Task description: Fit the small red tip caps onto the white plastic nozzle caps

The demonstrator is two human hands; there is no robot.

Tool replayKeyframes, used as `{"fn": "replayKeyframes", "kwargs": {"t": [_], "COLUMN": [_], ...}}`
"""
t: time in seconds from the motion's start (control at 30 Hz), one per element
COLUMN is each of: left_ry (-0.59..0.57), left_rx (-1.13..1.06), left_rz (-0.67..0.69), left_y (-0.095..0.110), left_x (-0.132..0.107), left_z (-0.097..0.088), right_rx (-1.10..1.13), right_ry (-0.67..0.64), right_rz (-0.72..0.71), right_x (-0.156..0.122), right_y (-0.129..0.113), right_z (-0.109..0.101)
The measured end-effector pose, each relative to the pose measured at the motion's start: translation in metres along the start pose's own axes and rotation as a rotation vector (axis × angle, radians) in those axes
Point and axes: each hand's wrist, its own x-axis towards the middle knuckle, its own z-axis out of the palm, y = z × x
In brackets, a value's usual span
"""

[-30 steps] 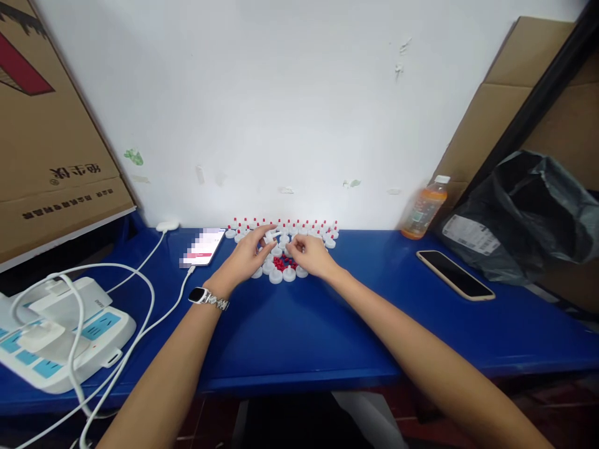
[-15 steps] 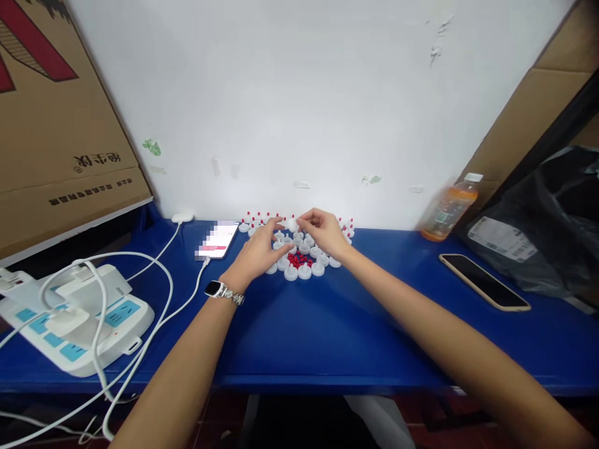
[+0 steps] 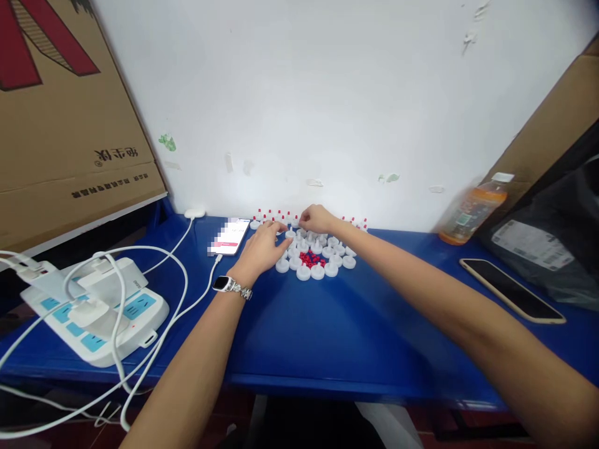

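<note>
White caps [image 3: 303,272] | red-tipped ones [image 3: 255,224] apparently done, along wall [image 3: 299,112] | bare ones [image 3: 331,269], loose red tips [image 3: 309,257] remaining | left hand [image 3: 264,248] grip apart | right hand [image 3: 319,219] grip hidden, cannot tell

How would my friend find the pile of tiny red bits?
Start at the long blue table against the white wall. Near the middle of its back half, find the cluster of round, white, spouted caps; the pile of tiny red bits lies within it. Unlike the upright red tips on white caps farther back, these lie loose and jumbled.
</note>
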Motion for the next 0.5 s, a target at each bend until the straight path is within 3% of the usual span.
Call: {"fn": "replayKeyframes", "kwargs": {"t": [0.13, 0.33, 0.5], "left_ry": [0.006, 0.002, 0.041], "left_rx": [0.007, 0.002, 0.017], "left_rz": [-0.009, 0.01, 0.039], "left_y": [0.004, 0.007, 0.008], "left_x": [-0.002, -0.005, -0.005], "left_z": [-0.003, -0.004, -0.007], "right_rx": [-0.044, -0.039, 0.071], "right_ry": [0.078, 0.038, 0.171], "right_rz": [0.095, 0.194, 0.164], "right_x": [0.014, 0.03, 0.004], "right_y": [-0.002, -0.012, -0.021], "right_z": [-0.002, 0.009, 0.0]}}
